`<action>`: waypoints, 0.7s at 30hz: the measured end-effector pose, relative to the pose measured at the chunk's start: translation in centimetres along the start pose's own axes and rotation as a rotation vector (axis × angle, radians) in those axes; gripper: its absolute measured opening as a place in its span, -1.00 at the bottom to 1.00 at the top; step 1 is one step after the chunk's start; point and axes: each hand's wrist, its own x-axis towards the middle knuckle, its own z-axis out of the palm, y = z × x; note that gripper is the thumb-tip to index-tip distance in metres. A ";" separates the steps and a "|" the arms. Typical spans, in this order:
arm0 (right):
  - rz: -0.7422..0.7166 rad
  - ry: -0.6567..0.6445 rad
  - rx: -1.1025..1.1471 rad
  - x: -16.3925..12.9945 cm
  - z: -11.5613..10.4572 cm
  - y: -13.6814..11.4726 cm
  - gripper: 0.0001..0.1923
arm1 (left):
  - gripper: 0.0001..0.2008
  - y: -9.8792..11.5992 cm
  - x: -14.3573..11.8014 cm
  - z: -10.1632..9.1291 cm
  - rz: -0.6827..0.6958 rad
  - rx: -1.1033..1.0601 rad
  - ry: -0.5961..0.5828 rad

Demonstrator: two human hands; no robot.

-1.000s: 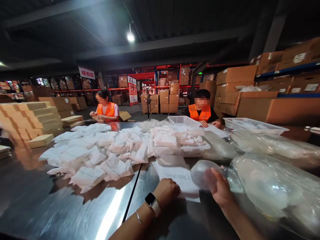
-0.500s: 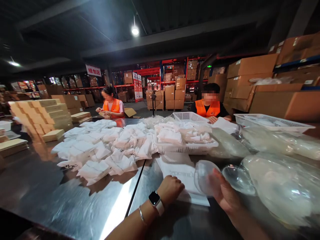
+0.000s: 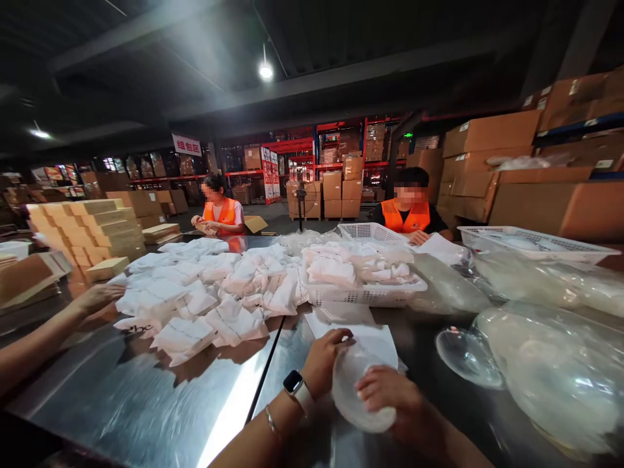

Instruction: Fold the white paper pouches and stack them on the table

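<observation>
A translucent pad [image 3: 363, 396] is shown gripped between both hands above the steel worktop [image 3: 146, 403], low in the frame and just in front of the person. The left hand [image 3: 324, 364], with a smartwatch [image 3: 294, 385] worn at its wrist, is closed on the pad's left and upper edge, the fingers curled over the rim. The right hand [image 3: 390, 400] is laid across the pad's right and lower side, fingers spread narrowly over its surface. The pad is seen tilted, its long axis running from upper left to lower right, so that it lies between the two hands, equally near to each. A flat white pouch [image 3: 375, 341] is seen directly beyond the pad, touching or nearly touching the left hand's fingertips; whether the pad rests on it cannot be told.

To the right, a second clear pad [image 3: 465, 354] lies apart on the worktop, beside a large bag of similar pads [image 3: 560, 370]. A white basket [image 3: 361, 296] filled with packed pouches stands beyond the flat pouch, and a heap of white pouches [image 3: 209, 292] is spread to its left. A further hand [image 3: 95, 302], belonging to another person, is extended from the left edge towards that heap. Two co-workers in orange vests [image 3: 221, 211] are seated at the far side. Stacked cartons [image 3: 492, 162] are shelved at the right.
</observation>
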 end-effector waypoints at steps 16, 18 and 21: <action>0.123 0.114 -1.135 1.6 0.9 -0.3 -0.65 | -0.68 6.3 -1.3 1.0 0.059 0.232 0.071; 0.236 0.120 -1.164 1.0 1.7 -0.3 -0.65 | -0.71 6.6 -1.5 1.7 0.046 0.198 0.080; 0.355 0.223 -0.924 -1.4 3.5 0.5 -0.66 | -0.80 6.7 -1.9 3.1 0.134 0.154 0.072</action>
